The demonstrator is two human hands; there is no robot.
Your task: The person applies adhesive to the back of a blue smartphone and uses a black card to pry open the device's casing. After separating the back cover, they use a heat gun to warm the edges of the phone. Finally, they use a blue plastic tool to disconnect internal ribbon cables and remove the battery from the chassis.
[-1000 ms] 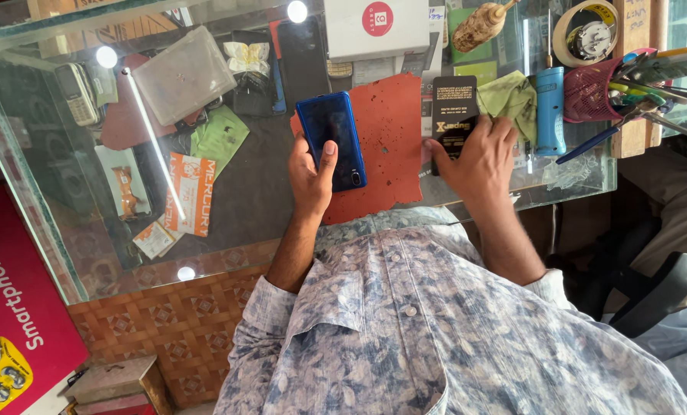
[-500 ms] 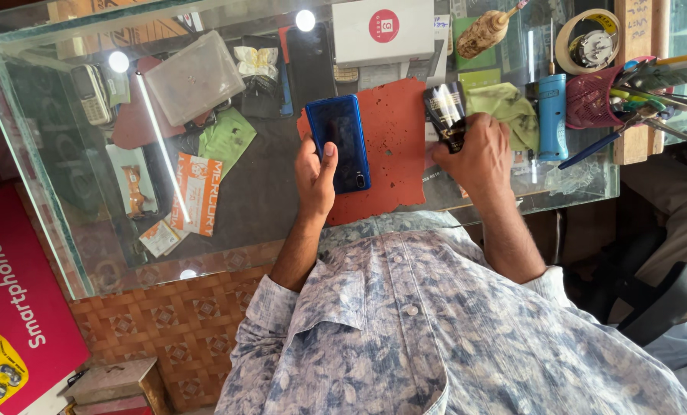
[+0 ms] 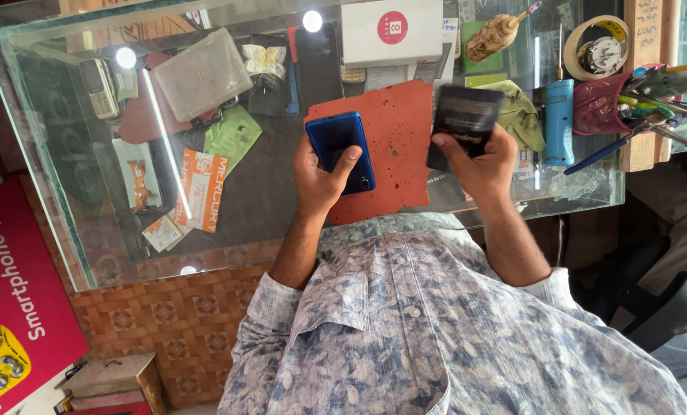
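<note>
The left hand (image 3: 318, 180) grips a blue phone (image 3: 341, 151), fingers closed around it, above the red mat (image 3: 393, 146) on the glass tabletop (image 3: 267, 192). The right hand (image 3: 478, 165) clasps a black flat pack (image 3: 464, 123) (tilted, lifted clear of the mat).

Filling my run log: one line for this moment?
left hand: holds blue phone | right hand: holds black panel | under: red mat

Black card (image 3: 465, 117) blurred; right hand (image 3: 478, 165) covers its lower edge.
</note>
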